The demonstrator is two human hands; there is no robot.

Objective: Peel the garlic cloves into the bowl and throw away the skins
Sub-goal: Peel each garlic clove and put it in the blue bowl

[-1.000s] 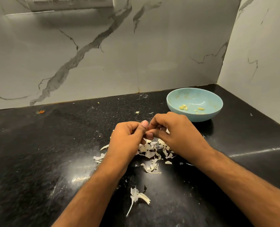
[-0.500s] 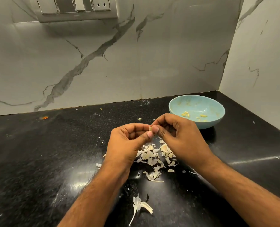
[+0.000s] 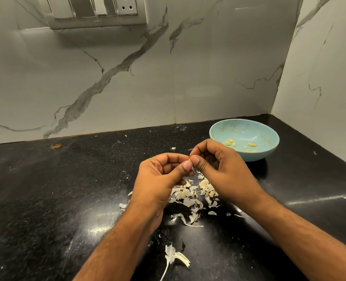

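My left hand (image 3: 160, 179) and my right hand (image 3: 220, 171) meet above the black counter, thumbs and forefingers pinched together on a small garlic clove (image 3: 189, 159). Only a pale sliver of the clove shows between the fingertips. Under and just behind the hands lies a heap of papery garlic skins (image 3: 192, 196). A light blue bowl (image 3: 269, 147) sits to the right of my right hand, holding several peeled cloves (image 3: 230, 142). A larger loose skin piece (image 3: 173, 256) lies nearer to me between my forearms.
The black granite counter (image 3: 46, 199) runs left and toward me, with small skin flecks scattered on it. Marble walls close the back and right side, forming a corner behind the bowl. A switch panel (image 3: 95, 11) is on the back wall. An orange speck (image 3: 56, 146) lies far left.
Both hands have risen slightly off the skin heap and stay pinched on the clove. The view has tilted up, showing more wall and the switch panel.
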